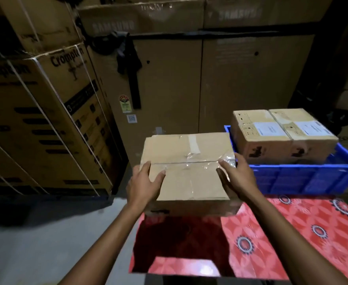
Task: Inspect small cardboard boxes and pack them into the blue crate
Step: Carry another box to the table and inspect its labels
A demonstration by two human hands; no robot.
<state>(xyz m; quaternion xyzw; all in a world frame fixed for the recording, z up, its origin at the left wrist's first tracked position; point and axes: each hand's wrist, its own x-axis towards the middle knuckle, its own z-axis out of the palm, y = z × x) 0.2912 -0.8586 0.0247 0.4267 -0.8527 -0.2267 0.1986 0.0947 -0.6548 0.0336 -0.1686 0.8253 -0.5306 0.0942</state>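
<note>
Inspector: Left hand (146,182) and right hand (237,176) clamp the taped cardboard box (189,182) between them, one at each side. The thumbs lie on the top face and the fingers curl round the side walls.

Clerk: Location of that box?

Inspector: Held over the near-left part of the red patterned table cover (292,233), with a dark shadow beneath it. It is just left of the blue crate (304,175) and outside it. Clear tape (189,160) runs along the centre seam, and a paler strip crosses the far flap.

Clerk: Crate contents?

Inspector: Two sealed cartons, side by side and touching, standing well above the rim. The left labelled carton (259,138) and the right labelled carton (308,130) each carry a white label on top and dark print on the near face. The crate stands at the cover's far right edge. Whether it is on the cover or just behind it, I cannot tell.

Clerk: Surroundings?

Inspector: Grey floor (45,233) lies to the left. Beyond it stands a strapped Crompton carton (45,120). Tall Samsung cartons (169,83) fill the background, with a dark cloth (128,58) hanging from a black strap across them.
</note>
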